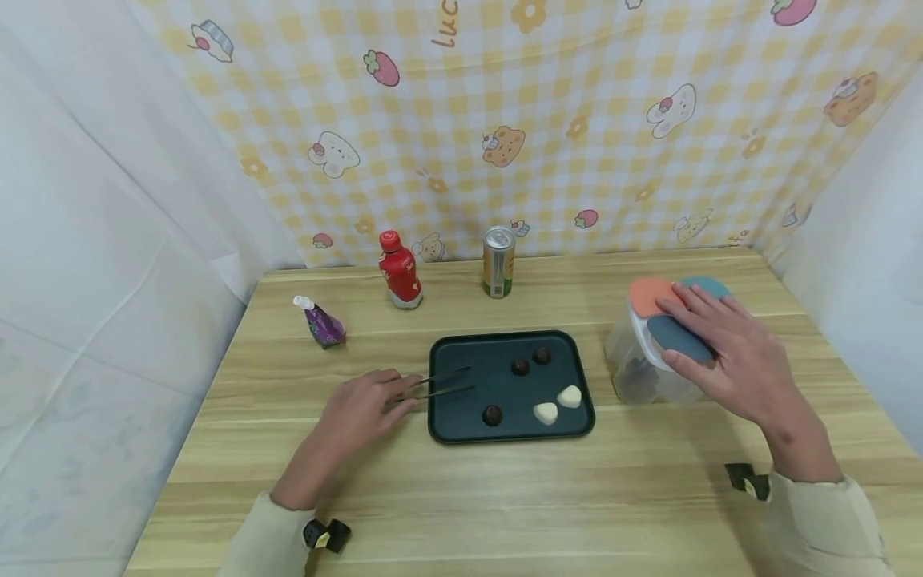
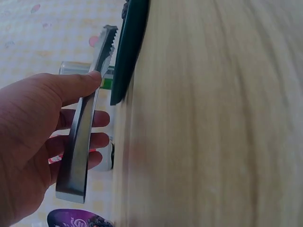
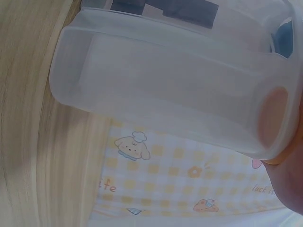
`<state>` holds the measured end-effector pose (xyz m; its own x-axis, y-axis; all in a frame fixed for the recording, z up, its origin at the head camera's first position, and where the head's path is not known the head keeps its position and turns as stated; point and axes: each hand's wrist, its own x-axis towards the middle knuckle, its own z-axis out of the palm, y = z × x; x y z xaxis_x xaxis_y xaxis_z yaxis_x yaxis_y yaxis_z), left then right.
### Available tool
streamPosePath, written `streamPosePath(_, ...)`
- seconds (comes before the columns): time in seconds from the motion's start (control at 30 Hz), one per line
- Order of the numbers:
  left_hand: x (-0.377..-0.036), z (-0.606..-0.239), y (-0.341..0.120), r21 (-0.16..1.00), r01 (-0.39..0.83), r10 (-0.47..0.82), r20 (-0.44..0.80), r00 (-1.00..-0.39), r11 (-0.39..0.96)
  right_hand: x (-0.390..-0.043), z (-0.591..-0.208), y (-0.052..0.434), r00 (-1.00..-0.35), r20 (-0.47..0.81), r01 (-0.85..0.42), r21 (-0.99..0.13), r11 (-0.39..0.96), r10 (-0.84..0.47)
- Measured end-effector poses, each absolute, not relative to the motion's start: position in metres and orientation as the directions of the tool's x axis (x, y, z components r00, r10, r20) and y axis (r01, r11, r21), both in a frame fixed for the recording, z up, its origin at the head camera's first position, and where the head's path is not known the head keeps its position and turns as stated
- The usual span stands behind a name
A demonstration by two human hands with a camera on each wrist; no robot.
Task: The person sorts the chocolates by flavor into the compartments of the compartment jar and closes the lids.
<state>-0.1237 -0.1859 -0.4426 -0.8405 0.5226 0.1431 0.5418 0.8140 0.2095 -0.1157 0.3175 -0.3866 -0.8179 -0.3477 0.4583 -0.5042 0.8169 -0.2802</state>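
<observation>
My left hand (image 1: 364, 413) holds metal tongs (image 2: 80, 142) between thumb and fingers. Their two arms stand apart, and the tips reach over the left side of the dark green tray (image 1: 461, 429). On that tray lie three round dark brown pieces (image 1: 492, 415) and two white rounded pieces (image 1: 546, 413). At the right, my right hand (image 1: 735, 353) rests with spread fingers on the lid of a clear plastic container (image 1: 638, 381). Orange (image 1: 652, 296), teal and dark blue flaps (image 1: 678, 338) show on the lid; the palm hides part of it.
Behind the tray stand a red bottle (image 1: 401, 272) and a drink can (image 1: 498, 263). A purple pouch with a white cap (image 1: 323, 324) is at the left. A checked cloth (image 1: 548, 120) hangs along the table's back edge, with white cloth on both sides.
</observation>
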Motion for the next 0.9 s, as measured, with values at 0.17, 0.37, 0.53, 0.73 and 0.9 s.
streamPosePath(0.17,-0.126,-0.447,-0.191,0.219,0.531,0.514,0.131,-0.848,0.819,-0.115,-0.387,0.317,-0.821,0.453,-0.499,-0.274,0.822,-0.347)
streamPosePath(0.37,-0.128,-0.45,-0.195,0.224,0.513,0.502,0.111,-0.858,0.828,-0.114,-0.387,0.318,-0.824,0.452,-0.491,-0.27,0.829,-0.341)
streamPosePath(0.53,-0.129,-0.451,-0.196,0.226,0.512,0.505,0.092,-0.858,0.829,-0.114,-0.386,0.318,-0.826,0.451,-0.487,-0.268,0.831,-0.338)
streamPosePath(0.73,-0.13,-0.448,-0.195,0.207,0.533,0.528,0.083,-0.845,0.821,-0.114,-0.386,0.317,-0.825,0.453,-0.486,-0.265,0.833,-0.337)
streamPosePath(0.9,-0.131,-0.436,-0.184,0.198,0.587,0.568,0.148,-0.809,0.785,-0.115,-0.387,0.317,-0.825,0.452,-0.486,-0.262,0.834,-0.339)
